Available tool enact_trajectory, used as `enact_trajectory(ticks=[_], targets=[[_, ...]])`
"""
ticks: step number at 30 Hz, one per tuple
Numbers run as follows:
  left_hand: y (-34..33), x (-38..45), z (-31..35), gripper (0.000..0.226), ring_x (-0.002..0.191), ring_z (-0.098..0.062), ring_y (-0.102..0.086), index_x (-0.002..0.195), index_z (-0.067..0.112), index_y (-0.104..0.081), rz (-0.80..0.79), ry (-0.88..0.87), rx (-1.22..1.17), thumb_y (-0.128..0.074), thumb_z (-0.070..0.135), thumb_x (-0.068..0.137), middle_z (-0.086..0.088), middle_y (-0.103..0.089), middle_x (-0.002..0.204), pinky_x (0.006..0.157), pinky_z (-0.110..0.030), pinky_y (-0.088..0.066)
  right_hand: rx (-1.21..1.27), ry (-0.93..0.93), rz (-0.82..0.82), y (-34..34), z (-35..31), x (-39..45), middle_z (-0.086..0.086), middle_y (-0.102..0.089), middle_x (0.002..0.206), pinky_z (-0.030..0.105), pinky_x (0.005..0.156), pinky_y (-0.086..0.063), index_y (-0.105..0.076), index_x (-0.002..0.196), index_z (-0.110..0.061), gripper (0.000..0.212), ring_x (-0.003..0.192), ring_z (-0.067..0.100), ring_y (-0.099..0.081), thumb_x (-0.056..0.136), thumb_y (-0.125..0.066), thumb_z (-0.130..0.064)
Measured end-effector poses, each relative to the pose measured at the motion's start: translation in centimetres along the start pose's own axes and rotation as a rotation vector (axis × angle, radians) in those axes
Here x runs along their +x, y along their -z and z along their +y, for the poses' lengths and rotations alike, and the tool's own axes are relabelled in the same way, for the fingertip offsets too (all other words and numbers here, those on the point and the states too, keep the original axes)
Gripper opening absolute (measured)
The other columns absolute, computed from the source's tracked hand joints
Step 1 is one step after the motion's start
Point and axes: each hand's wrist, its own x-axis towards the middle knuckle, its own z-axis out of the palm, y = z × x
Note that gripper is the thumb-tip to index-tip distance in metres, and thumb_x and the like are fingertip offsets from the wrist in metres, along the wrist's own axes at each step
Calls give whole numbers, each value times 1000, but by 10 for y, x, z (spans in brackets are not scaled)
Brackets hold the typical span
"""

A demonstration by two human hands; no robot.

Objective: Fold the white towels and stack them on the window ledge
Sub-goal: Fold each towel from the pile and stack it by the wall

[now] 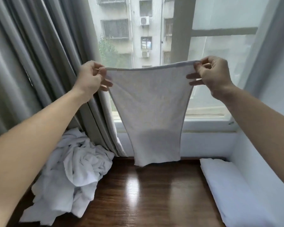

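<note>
At frame centre a thin white towel (150,112) hangs flat, its top corners pinched by the left hand (90,79) and right hand (211,76), its bottom hem just above the glossy dark wood window ledge (151,194). Crumpled terry towels (72,169) heap lower left beside pleated grey curtains (39,63); a folded towel (228,185) lies lower right.

Left hand (88,79) and right hand (213,76) pinching hanging white towel (151,112) corners, above wooden ledge (146,194)
</note>
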Motion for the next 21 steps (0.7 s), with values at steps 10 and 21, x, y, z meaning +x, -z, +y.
enact_trajectory(ticks=[10,21], targets=[[45,-190,-55,12,48,-6,-52,93,19,-64,-177,127,49,-62,15,104,7,-63,59,39,-20,-39,-150,-240,-162,31,13,-197,17,-67,78,33,44,-56,-61,88,-8,14,62,32,-75,102,-65,-10],[42,-318,-169,9,69,-9,-65,93,15,-70,-695,496,254,-67,19,100,-1,-72,75,68,-28,-57,-300,-616,-328,26,118,-350,5,-70,65,26,38,-42,-67,88,-3,16,55,25,-71,100,-67,-13]])
